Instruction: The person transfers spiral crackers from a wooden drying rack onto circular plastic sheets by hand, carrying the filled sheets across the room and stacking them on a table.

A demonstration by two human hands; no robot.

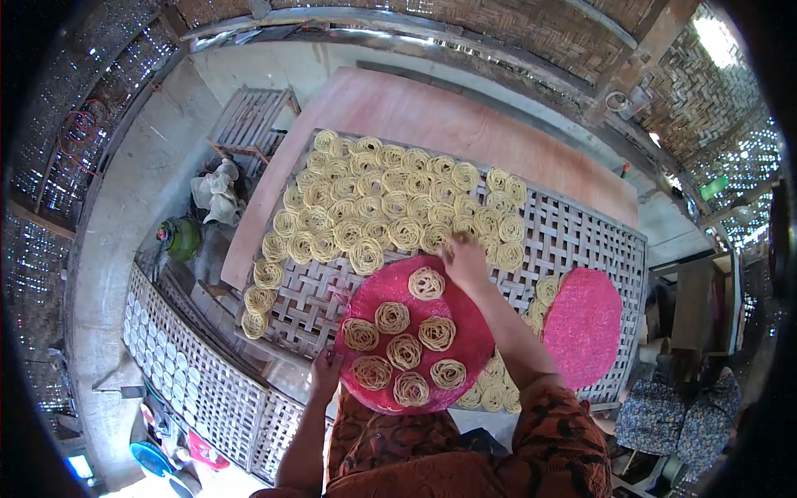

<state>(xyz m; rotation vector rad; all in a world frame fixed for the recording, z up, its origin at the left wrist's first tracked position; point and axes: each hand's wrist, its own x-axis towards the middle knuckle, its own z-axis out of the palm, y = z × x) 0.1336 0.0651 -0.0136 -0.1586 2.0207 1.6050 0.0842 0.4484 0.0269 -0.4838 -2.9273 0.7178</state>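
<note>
In the head view, the left hand point(326, 369) grips the pink tray point(374, 290) at nine o'clock. The right hand point(465, 257) — grip unclear — is nearer the tray's twelve-o'clock noodle coil point(426, 283), lying toward that hand's eight o'clock.

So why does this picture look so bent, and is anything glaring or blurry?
Head view: black corners and curved outlines suggest a very wide lens; head view: daylight glares through the woven wall, upper right; head view: the right hand looks slightly blurred, the coils on the pink tray clearer.
</note>
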